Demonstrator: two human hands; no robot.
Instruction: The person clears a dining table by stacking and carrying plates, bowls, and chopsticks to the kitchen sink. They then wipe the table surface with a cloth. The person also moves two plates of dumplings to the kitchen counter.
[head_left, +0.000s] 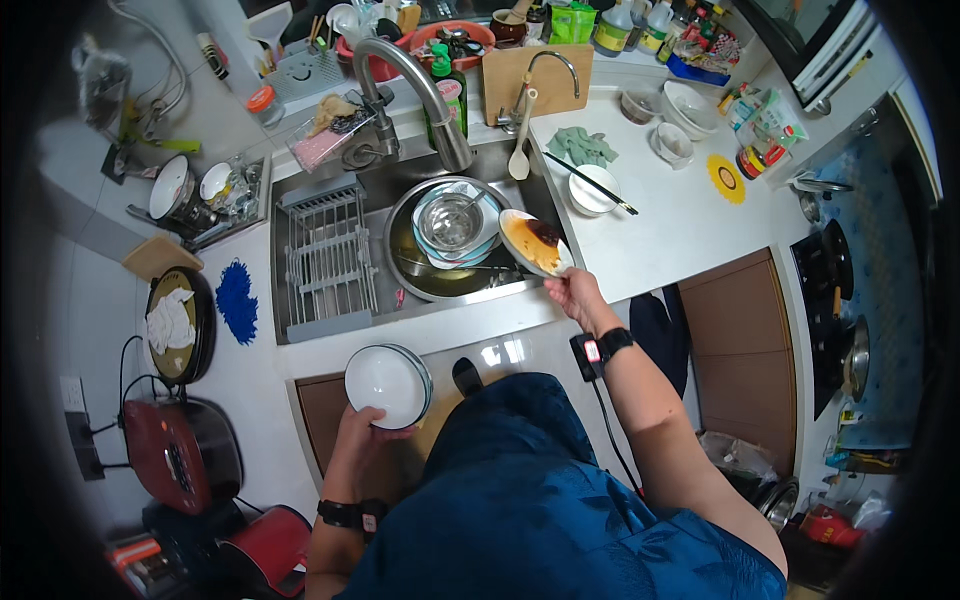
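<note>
My left hand (373, 426) grips a stack of white bowls (386, 386) in front of the sink. With my right hand (576, 294) I hold a tilted white plate (534, 241), stained with brown sauce, over the right rim of a steel basin (390, 259). Inside the basin, in the sink, are stacked plates with a clear glass bowl (451, 222) on top, above murky liquid. A grey dish rack (330, 259) stands in the sink's left part. The pull-out faucet (420, 94) arches over the sink. A white spoon (519, 161) leans at the sink's right back corner.
Black chopsticks (592, 184) lie across a white bowl (592, 201) beside a green cloth (581, 145) on the right counter. Behind the sink stand a green soap bottle (450, 101) and a wooden cutting board (555, 82). A round black appliance (202, 330) and a red cooker (180, 457) are at left.
</note>
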